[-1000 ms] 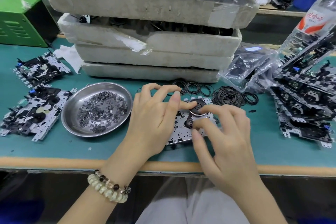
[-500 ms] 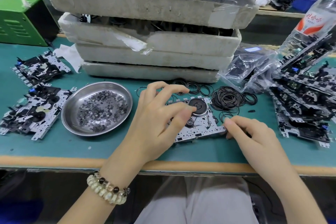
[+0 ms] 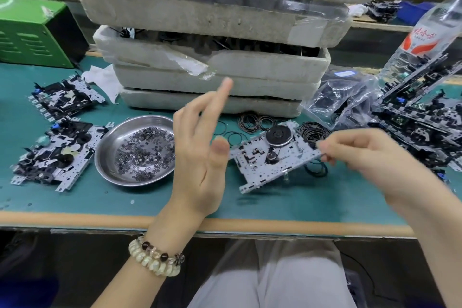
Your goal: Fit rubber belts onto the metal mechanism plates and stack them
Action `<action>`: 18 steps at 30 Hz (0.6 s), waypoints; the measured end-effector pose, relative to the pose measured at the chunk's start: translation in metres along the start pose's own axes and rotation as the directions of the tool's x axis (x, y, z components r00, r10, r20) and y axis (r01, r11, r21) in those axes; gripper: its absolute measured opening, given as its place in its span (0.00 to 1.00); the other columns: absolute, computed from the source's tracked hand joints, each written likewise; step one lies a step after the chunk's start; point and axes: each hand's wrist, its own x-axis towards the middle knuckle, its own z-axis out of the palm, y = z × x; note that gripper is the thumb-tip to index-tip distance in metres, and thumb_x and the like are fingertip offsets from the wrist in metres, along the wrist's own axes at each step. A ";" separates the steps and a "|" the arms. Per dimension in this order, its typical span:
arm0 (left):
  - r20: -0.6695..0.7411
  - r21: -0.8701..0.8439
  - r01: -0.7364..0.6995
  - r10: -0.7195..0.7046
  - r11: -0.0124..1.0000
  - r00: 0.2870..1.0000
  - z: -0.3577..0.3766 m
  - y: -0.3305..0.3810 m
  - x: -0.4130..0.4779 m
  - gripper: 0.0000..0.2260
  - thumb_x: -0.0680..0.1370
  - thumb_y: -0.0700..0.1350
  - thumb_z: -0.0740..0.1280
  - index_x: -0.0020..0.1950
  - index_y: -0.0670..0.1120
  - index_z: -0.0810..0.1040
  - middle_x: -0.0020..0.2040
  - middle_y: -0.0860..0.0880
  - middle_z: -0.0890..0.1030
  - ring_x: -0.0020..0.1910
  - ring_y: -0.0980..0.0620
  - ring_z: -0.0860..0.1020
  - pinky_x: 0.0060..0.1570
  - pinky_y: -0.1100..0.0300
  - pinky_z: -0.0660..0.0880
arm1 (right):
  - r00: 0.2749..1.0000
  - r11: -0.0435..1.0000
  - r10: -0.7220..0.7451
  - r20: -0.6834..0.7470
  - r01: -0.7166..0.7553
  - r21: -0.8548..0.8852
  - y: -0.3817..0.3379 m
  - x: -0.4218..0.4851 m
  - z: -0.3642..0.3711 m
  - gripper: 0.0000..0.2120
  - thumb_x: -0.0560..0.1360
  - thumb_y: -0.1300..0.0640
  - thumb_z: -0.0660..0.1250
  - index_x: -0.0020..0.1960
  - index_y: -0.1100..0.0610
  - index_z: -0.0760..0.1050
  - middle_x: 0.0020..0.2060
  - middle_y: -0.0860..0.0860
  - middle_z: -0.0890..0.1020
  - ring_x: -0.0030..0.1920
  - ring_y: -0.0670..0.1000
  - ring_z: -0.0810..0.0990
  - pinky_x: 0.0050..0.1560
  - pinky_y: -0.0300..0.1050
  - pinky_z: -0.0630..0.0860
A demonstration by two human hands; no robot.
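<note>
Mechanism plate (image 3: 272, 157) tilted above the green bench, just right of the steel dish (image 3: 110, 147), right hand (image 3: 370, 155) pinching its right edge, left hand (image 3: 200, 152) raised, fingers spread, holding nothing

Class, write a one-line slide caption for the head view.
Right hand pinches the metal mechanism plate by its edge; left hand open beside it.
</note>
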 end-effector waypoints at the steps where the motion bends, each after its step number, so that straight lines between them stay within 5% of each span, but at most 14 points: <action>1: -0.052 -0.035 -0.003 0.001 0.999 0.999 0.000 0.000 0.000 0.31 0.84 0.62 0.43 0.78 0.43 0.63 0.67 0.47 0.74 0.64 0.47 0.71 0.65 0.48 0.67 | 0.999 0.999 -0.025 -0.031 0.023 -0.040 -0.009 0.001 -0.005 0.15 0.76 0.58 0.68 0.32 0.59 0.79 0.24 0.47 0.77 0.29 0.47 0.70 0.32 0.38 0.63; 4: -0.191 -0.132 0.005 -0.030 0.991 0.981 -0.002 0.002 0.000 0.33 0.83 0.65 0.46 0.80 0.45 0.56 0.65 0.46 0.73 0.60 0.44 0.73 0.59 0.43 0.70 | 0.979 0.912 -0.176 -0.105 0.122 -0.391 -0.041 0.002 -0.020 0.15 0.77 0.55 0.68 0.32 0.56 0.79 0.20 0.47 0.74 0.20 0.43 0.67 0.26 0.35 0.61; 8: -0.340 -0.188 -0.005 -0.061 0.982 0.938 -0.004 0.006 0.005 0.31 0.80 0.69 0.50 0.76 0.51 0.57 0.62 0.45 0.72 0.55 0.46 0.72 0.54 0.45 0.72 | 0.906 0.492 -0.421 -0.044 0.187 -0.850 -0.077 -0.008 0.000 0.15 0.75 0.54 0.65 0.31 0.57 0.73 0.26 0.51 0.75 0.33 0.53 0.72 0.35 0.45 0.70; 10: -0.376 -0.186 -0.010 -0.062 0.983 0.925 -0.004 0.005 0.005 0.31 0.81 0.68 0.50 0.76 0.49 0.58 0.61 0.44 0.71 0.55 0.46 0.72 0.52 0.47 0.72 | 0.851 0.313 -0.523 0.057 0.254 -0.915 -0.086 -0.021 0.031 0.14 0.70 0.59 0.68 0.29 0.56 0.66 0.29 0.56 0.75 0.35 0.56 0.68 0.35 0.48 0.67; 13: -0.367 -0.161 0.005 -0.065 0.987 0.928 -0.005 0.002 0.002 0.27 0.83 0.64 0.50 0.74 0.48 0.62 0.61 0.46 0.72 0.56 0.44 0.73 0.53 0.46 0.72 | 0.766 0.130 -0.600 0.230 0.377 -0.917 -0.076 -0.043 0.086 0.08 0.62 0.66 0.65 0.28 0.55 0.72 0.26 0.54 0.73 0.33 0.55 0.71 0.36 0.48 0.58; 18: -0.290 -0.143 0.009 -0.051 0.990 0.956 -0.006 0.002 0.000 0.17 0.84 0.52 0.59 0.69 0.45 0.71 0.56 0.50 0.76 0.53 0.46 0.76 0.51 0.47 0.74 | 0.826 -0.104 -0.385 0.412 0.405 -0.908 -0.035 -0.064 0.142 0.09 0.68 0.60 0.64 0.33 0.50 0.78 0.28 0.48 0.73 0.31 0.51 0.71 0.37 0.41 0.65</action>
